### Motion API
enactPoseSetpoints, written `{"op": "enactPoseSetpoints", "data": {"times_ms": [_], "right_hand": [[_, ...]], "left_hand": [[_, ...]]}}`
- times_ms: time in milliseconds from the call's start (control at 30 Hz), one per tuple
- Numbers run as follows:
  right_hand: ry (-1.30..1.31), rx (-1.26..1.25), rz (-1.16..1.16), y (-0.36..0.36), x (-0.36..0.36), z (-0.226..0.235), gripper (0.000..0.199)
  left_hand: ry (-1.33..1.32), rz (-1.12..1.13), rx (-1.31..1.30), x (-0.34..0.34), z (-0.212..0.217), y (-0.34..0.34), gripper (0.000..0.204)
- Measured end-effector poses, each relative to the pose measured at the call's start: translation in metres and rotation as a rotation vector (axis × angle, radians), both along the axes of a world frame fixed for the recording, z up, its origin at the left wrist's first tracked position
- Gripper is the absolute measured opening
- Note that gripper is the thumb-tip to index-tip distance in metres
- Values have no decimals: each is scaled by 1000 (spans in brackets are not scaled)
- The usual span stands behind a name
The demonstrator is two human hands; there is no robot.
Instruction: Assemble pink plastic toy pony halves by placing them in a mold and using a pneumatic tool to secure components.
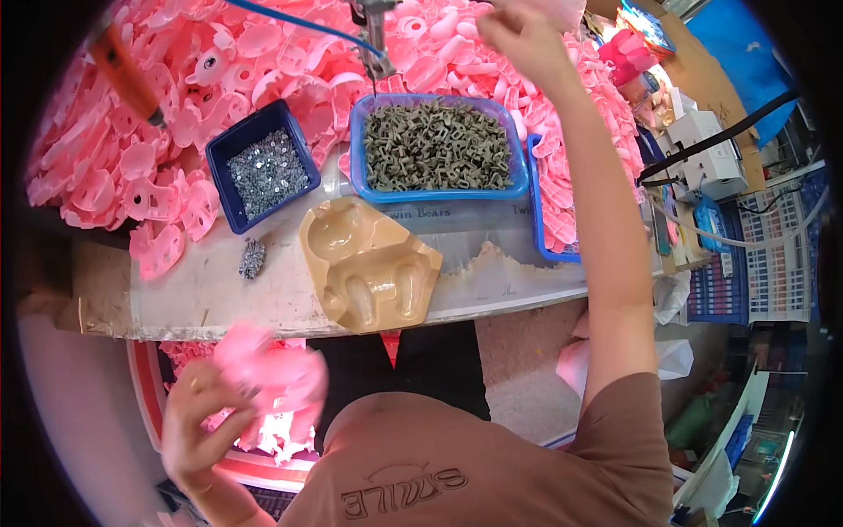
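Observation:
My left hand (198, 420) is at the lower left, below the table edge, its fingers curled on a pink plastic shell part (277, 369) smeared by motion. Under that part, more pink pieces lie in a red-and-white-edged container (142, 386). At the top, my right hand (522, 39) reaches over the heap of pink plastic parts (430, 66); its fingers are curled, and what they hold, if anything, I cannot make out. On the table in front of me rests a tan moulded fixture (373, 272) with rounded hollows, nothing in it.
A blue tub (360, 180) holds small grey-green pieces; a dark blue tray (230, 206) holds small screws. A little screw pile (252, 259) lies nearby. An orange screwdriver (123, 70) and a metal driver tool (373, 39) hang above. Another blue tray (537, 220) with pink parts stands right.

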State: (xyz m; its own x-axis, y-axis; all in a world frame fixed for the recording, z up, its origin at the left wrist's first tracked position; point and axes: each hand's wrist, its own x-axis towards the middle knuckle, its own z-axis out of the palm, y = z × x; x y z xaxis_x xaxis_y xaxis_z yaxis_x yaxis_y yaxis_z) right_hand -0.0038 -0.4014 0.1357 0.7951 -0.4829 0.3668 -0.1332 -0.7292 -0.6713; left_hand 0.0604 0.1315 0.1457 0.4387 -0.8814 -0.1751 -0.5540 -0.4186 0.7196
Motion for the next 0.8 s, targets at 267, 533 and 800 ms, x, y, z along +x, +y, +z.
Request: {"op": "enactPoseSetpoints", "data": {"times_ms": [267, 533, 800], "right_hand": [[161, -486, -288, 19, 41, -88, 37], [88, -684, -255, 3, 46, -102, 23], [34, -1123, -22, -4, 46, -95, 17]], "left_hand": [[-259, 233, 174, -20, -1, 56, 51], [-144, -49, 69, -15, -26, -15, 44], [-179, -238, -61, -23, -42, -74, 37]]}}
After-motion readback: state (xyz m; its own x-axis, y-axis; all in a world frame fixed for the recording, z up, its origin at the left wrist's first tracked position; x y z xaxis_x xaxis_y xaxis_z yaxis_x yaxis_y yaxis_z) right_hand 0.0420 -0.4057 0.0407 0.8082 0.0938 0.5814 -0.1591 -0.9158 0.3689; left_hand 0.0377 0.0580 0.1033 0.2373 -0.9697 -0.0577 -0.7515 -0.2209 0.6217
